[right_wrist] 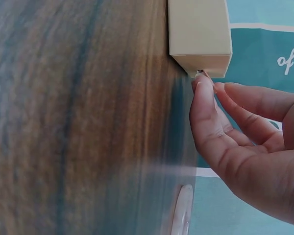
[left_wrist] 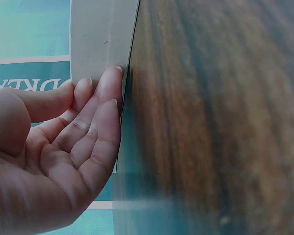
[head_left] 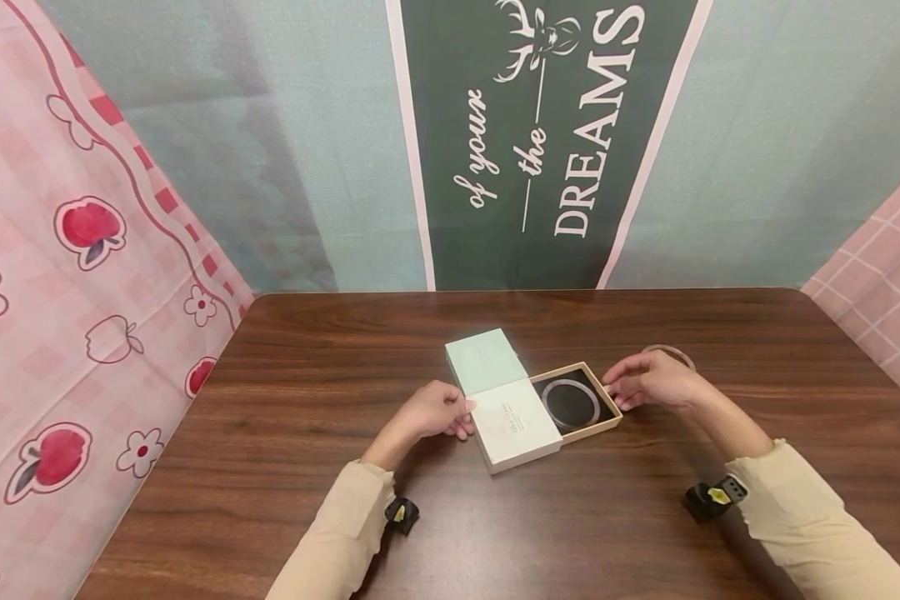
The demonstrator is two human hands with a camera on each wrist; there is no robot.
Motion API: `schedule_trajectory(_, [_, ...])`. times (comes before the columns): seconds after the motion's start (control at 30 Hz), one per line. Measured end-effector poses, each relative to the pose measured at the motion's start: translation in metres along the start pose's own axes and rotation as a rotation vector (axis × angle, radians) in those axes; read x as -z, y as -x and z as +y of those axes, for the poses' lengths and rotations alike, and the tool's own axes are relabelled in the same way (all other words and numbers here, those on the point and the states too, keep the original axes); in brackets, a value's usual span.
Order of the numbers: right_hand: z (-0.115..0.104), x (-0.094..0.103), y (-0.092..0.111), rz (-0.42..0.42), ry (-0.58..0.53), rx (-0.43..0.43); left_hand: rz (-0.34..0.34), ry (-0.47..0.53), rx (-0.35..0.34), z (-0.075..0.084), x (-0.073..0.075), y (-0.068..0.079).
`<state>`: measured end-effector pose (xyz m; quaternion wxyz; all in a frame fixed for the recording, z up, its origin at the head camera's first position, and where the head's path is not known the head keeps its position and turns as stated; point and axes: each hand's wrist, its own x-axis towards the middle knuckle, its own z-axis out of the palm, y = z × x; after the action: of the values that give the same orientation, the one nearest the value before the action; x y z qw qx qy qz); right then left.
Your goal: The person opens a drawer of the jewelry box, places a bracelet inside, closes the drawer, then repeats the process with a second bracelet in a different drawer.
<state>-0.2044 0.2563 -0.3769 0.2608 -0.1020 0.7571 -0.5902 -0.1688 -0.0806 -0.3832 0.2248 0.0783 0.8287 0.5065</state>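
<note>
The left hand [head_left: 437, 409] rests against the left end of the white-and-mint box sleeve [head_left: 515, 423], thumb tip touching forefinger. The right hand [head_left: 654, 383] pinches a small tab [right_wrist: 209, 80] at the right end of the box's drawer [head_left: 591, 430], which stands partly out to the right. A bangle [head_left: 597, 408] lies inside it; another bangle [right_wrist: 183, 210] lies on the table [head_left: 330, 367], just beyond the right hand.

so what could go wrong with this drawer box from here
The right hand pinches a pull tab; a hard tug might slide the drawer free of the white sleeve and jolt the boxed bangle. The loose bangle lies on the table just behind that hand, so it could get knocked.
</note>
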Motion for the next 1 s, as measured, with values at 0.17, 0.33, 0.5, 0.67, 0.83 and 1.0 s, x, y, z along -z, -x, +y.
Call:
schedule_trajectory(0.17, [0.0026, 0.0001, -0.0009, -0.016, -0.003, -0.007, -0.004, 0.001, 0.001, -0.0008, 0.0001, -0.0003])
schedule_trajectory(0.33, [0.0034, -0.0006, -0.0008, -0.001, 0.002, -0.031, -0.002, 0.004, -0.003, -0.0011, 0.0006, -0.0002])
schedule_trajectory(0.5, [0.0031, -0.0015, -0.0005, 0.004, 0.009, -0.038, -0.001, 0.001, -0.003, -0.0013, 0.0004, 0.0001])
schedule_trajectory(0.67, [0.0030, -0.0022, -0.0004, 0.006, 0.010, -0.038, -0.002, -0.003, -0.006, -0.0011, 0.0005, -0.0001])
schedule_trajectory(0.83, [0.0038, -0.0023, -0.0005, 0.001, 0.004, -0.041, -0.003, -0.004, -0.006, -0.0015, 0.0005, -0.0002])
schedule_trajectory(1.0, [0.0043, -0.0026, -0.0007, 0.004, -0.001, -0.049, -0.003, -0.003, -0.005, -0.0020, 0.0002, -0.0002])
